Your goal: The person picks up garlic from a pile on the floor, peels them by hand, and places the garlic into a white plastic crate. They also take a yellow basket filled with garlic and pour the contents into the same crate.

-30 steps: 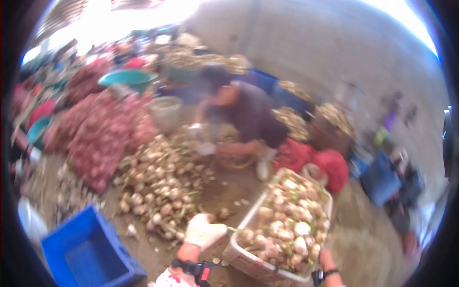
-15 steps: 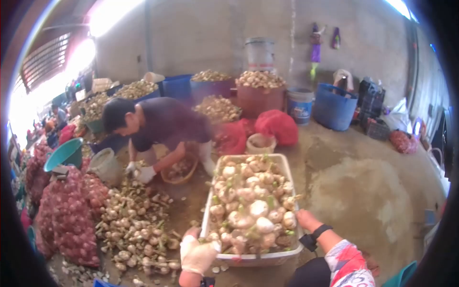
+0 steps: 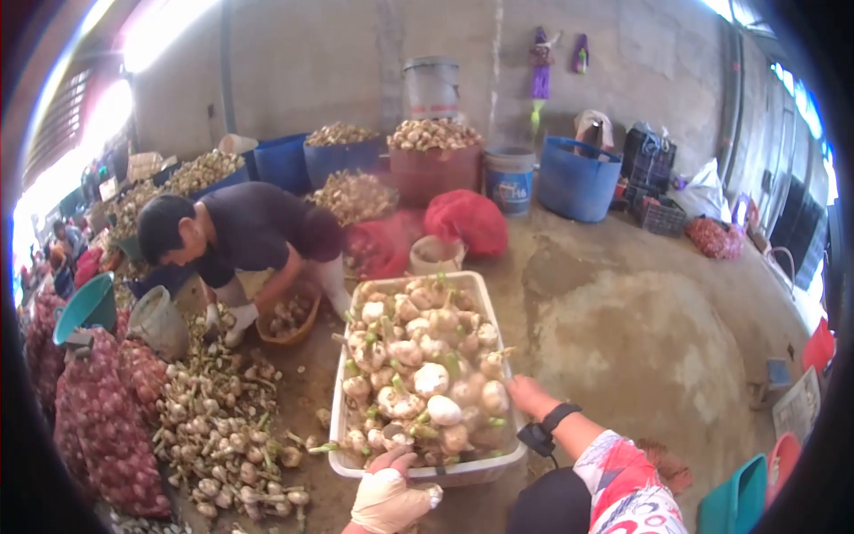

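Observation:
A white plastic tray [image 3: 492,313] heaped with garlic bulbs [image 3: 432,380] sits in front of me, several with green stems. My left hand [image 3: 391,498], in a pale glove with bare fingertips, is at the tray's near edge. Its fingers curl over the rim beside the bulbs; its thumb is outside. My right hand [image 3: 531,398], bare with a black wristband, is closed on the tray's right rim; some fingers are hidden. To the left, a loose heap of garlic [image 3: 227,436] with stems lies on the floor.
A co-worker [image 3: 258,227] in white gloves bends over the heap beside a basket [image 3: 294,325]. Mesh sacks [image 3: 111,423] and a teal basin [image 3: 87,310] stand at the left. Filled tubs [image 3: 434,169], a red sack [image 3: 467,222] and a blue tub [image 3: 580,182] line the back.
My view has swung right, so the scene sits further left. My left hand has shifted right from the tray's near-left corner along its near edge. My right hand stays at the right rim.

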A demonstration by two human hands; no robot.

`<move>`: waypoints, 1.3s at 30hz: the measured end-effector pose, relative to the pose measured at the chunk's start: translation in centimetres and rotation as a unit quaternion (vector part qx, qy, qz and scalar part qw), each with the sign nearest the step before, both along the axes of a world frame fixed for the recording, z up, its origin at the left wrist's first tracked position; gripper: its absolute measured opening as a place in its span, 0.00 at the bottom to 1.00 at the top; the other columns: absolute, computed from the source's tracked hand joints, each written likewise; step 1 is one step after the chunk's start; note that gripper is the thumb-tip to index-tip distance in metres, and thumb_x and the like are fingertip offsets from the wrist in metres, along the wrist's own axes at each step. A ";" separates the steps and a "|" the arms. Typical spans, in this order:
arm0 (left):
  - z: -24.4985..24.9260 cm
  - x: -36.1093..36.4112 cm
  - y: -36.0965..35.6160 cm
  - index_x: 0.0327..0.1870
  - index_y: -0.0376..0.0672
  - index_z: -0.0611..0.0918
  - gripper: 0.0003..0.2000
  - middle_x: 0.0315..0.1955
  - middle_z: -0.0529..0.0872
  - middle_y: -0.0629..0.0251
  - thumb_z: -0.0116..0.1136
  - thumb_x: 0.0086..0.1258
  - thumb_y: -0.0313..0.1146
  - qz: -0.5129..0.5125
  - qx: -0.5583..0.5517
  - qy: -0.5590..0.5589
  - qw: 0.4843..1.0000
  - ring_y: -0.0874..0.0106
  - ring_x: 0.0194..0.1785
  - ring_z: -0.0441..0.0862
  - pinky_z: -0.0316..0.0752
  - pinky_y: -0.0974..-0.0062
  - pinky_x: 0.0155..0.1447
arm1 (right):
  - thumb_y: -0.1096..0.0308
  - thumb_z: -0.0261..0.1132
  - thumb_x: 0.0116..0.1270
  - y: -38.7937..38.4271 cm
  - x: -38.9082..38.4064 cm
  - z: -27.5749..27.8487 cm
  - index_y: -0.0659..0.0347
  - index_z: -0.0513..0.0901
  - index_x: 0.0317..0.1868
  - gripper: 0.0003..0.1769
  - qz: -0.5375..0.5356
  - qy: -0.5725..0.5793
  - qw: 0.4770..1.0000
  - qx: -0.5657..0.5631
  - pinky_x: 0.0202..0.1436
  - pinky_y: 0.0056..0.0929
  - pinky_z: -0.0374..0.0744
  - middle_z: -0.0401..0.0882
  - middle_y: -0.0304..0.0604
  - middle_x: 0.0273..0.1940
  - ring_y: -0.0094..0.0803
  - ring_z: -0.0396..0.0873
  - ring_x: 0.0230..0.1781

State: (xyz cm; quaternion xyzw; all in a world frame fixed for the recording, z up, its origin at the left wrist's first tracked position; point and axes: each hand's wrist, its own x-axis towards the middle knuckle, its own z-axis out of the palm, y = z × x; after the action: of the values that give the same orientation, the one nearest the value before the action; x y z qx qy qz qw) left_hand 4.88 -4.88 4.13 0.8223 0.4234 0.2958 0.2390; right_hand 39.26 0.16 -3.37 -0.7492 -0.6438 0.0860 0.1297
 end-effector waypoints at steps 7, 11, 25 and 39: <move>1.4 -0.1 -0.2 0.48 0.34 0.82 0.30 0.50 0.82 0.49 0.73 0.43 0.43 -0.002 -0.049 -0.047 0.998 0.55 0.54 0.80 0.76 0.64 0.59 | 0.70 0.51 0.67 0.4 1.1 -2.0 0.63 0.79 0.38 0.10 0.039 -0.054 0.997 0.030 0.42 0.51 0.79 0.80 0.60 0.38 0.56 0.81 0.39; 0.9 -0.6 0.3 0.49 0.35 0.82 0.29 0.49 0.83 0.51 0.72 0.44 0.42 -0.014 -0.012 -0.015 1.000 0.56 0.54 0.80 0.76 0.64 0.59 | 0.70 0.51 0.66 0.5 1.4 -2.6 0.63 0.79 0.38 0.10 0.055 -0.046 0.996 0.057 0.41 0.50 0.79 0.79 0.59 0.36 0.56 0.80 0.37; -0.3 -1.0 0.9 0.48 0.34 0.83 0.29 0.49 0.83 0.49 0.69 0.46 0.45 -0.049 -0.040 -0.020 0.998 0.54 0.54 0.80 0.75 0.64 0.60 | 0.68 0.51 0.69 0.3 2.4 -2.7 0.63 0.79 0.38 0.11 0.064 -0.039 0.996 0.051 0.41 0.51 0.78 0.79 0.60 0.36 0.57 0.80 0.38; -0.1 -1.2 0.6 0.54 0.32 0.78 0.30 0.51 0.81 0.49 0.64 0.51 0.43 -0.075 -0.090 -0.010 0.993 0.54 0.57 0.78 0.73 0.65 0.62 | 0.69 0.49 0.70 0.8 5.0 -2.9 0.64 0.78 0.40 0.12 0.104 -0.072 0.992 0.023 0.43 0.52 0.78 0.79 0.60 0.39 0.60 0.78 0.41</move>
State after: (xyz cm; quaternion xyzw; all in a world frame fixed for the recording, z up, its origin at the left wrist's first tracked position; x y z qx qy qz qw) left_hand 3.63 -4.29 4.00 0.8242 0.3829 0.2458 0.3372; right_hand 44.29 0.99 -6.24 -0.6788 -0.7280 0.0302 0.0909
